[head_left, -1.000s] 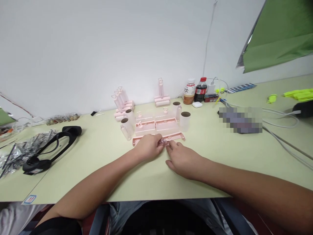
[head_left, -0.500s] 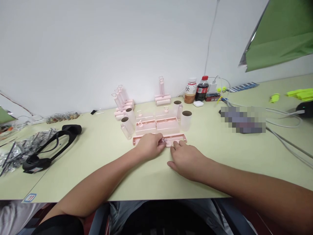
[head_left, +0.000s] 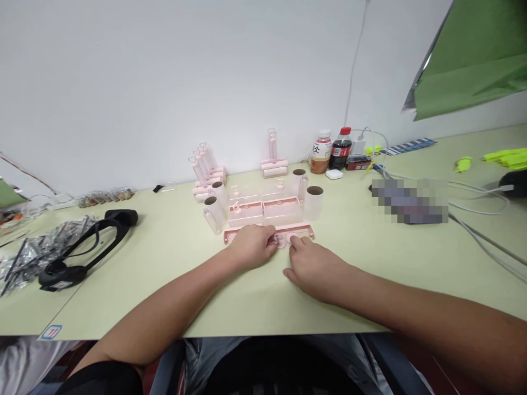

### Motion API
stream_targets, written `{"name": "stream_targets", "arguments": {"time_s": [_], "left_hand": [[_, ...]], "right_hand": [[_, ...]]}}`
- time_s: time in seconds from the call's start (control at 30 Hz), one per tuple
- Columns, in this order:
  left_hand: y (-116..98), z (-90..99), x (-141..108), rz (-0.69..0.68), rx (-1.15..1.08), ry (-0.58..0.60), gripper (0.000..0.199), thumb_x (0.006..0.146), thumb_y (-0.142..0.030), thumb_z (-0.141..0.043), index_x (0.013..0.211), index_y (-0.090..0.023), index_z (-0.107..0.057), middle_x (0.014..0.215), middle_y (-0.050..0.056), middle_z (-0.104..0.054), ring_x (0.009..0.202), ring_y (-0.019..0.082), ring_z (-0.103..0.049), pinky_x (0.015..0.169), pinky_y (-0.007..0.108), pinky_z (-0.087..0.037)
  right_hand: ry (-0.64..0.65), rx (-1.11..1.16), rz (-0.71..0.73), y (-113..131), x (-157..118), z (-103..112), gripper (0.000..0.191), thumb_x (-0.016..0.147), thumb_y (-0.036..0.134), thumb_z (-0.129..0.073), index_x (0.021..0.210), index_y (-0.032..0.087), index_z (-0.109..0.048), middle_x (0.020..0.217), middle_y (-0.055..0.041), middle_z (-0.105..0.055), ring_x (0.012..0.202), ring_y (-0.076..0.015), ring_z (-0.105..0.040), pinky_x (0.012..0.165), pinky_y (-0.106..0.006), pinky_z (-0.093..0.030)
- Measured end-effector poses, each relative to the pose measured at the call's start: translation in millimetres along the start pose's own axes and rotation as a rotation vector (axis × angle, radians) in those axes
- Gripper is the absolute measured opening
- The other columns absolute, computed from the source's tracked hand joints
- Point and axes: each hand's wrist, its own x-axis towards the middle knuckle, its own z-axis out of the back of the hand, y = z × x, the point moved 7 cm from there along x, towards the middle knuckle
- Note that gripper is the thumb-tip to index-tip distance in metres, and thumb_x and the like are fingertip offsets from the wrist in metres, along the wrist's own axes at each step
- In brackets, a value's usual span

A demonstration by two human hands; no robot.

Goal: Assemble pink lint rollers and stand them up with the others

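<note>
My left hand [head_left: 253, 246] is closed in a pinch in front of a long pink plastic piece [head_left: 304, 229]. A small clear pinkish part shows at its fingertips, too small to name. Just right of it lies a flat round pink disc [head_left: 281, 242]. My right hand [head_left: 315, 269] rests low on the table, thumb apart, its fingertips touching a second pink disc [head_left: 292, 238]. Behind the hands stand two pink lint roller cases [head_left: 282, 213] [head_left: 246, 217] with clear fronts. White sticky rolls [head_left: 314, 206] with brown cores flank them.
Assembled pink lint rollers [head_left: 274, 164] stand by the wall, with several more at left. Two drink bottles [head_left: 320, 153] [head_left: 340, 151] stand behind on the right. A black headset strap [head_left: 105, 249] and plastic-wrapped parts [head_left: 31, 252] lie left; white cables [head_left: 477, 219] run along the right.
The fingertips of my right hand have shifted slightly, and a second disc now shows beside them. The first disc sits a little further left. My left hand has barely moved.
</note>
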Motion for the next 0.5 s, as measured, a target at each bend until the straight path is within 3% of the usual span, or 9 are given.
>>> {"name": "stream_targets", "arguments": {"time_s": [0.3, 0.5], "left_hand": [[-0.3, 2.5, -2.0, 0.016, -0.012, 0.020, 0.016, 0.085, -0.033, -0.049, 0.080, -0.021, -0.059, 0.073, 0.003, -0.067, 0.063, 0.018, -0.058, 0.053, 0.028, -0.031], [-1.1, 4.1, -2.9, 0.007, -0.018, 0.010, 0.012, 0.083, -0.030, -0.050, 0.079, -0.021, -0.057, 0.073, 0.003, -0.067, 0.062, 0.018, -0.058, 0.052, 0.028, -0.031]], "right_hand": [[-0.078, -0.019, -0.024, -5.5, 3.0, 0.5, 0.045, 0.089, 0.043, -0.054, 0.100, 0.003, -0.071, 0.101, -0.0231, -0.062, 0.098, -0.0348, -0.055, 0.085, -0.043, -0.043], [-0.094, 0.019, -0.028, -7.5, 1.5, -0.7, 0.056, 0.090, 0.039, -0.052, 0.138, 0.011, -0.048, 0.109, -0.0217, -0.062, 0.098, -0.0347, -0.058, 0.082, -0.043, -0.043]]}}
